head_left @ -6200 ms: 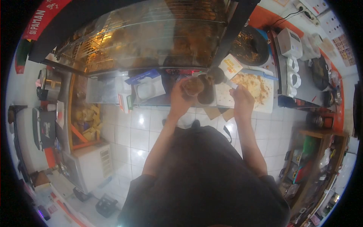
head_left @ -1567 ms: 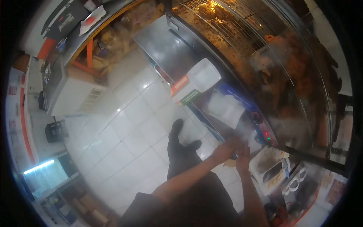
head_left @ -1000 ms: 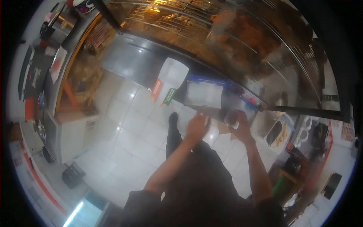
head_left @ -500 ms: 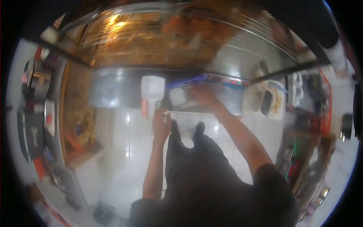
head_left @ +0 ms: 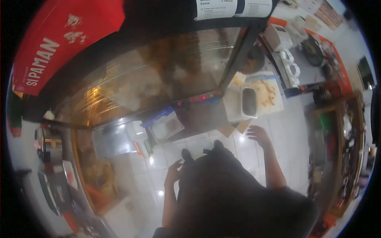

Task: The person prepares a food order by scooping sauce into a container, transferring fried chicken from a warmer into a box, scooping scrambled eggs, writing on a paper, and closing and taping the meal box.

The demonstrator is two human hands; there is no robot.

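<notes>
My right hand (head_left: 258, 136) is held over the floor by the counter's right part, fingers spread and nothing in them. The metal pan (head_left: 249, 102) is the nearest thing to it, beside a white board (head_left: 276, 93) with brownish crumbs. Low by my left side is my left hand (head_left: 174, 172), its fingers loosely bent and apart, with no object visible in it. Ahead of it on the counter are a white container (head_left: 138, 133), a narrow green-edged item (head_left: 148, 146) and a tray (head_left: 174, 126) with something white inside. Blue material (head_left: 156, 118) lies against the tray.
A glass display case (head_left: 158, 71) stands behind the counter, with a red sign (head_left: 43, 59) reading SIPAMAN and printed slips (head_left: 216, 8) above it. A scale-like white device (head_left: 278, 36) sits at the back right. Wooden shelving (head_left: 337, 139) lines the right. Tiled floor (head_left: 198, 144) shows below.
The view has turned to the right. Both hands have drawn back from the counter: the right from over the tray area, the left from beside the green-edged item.
</notes>
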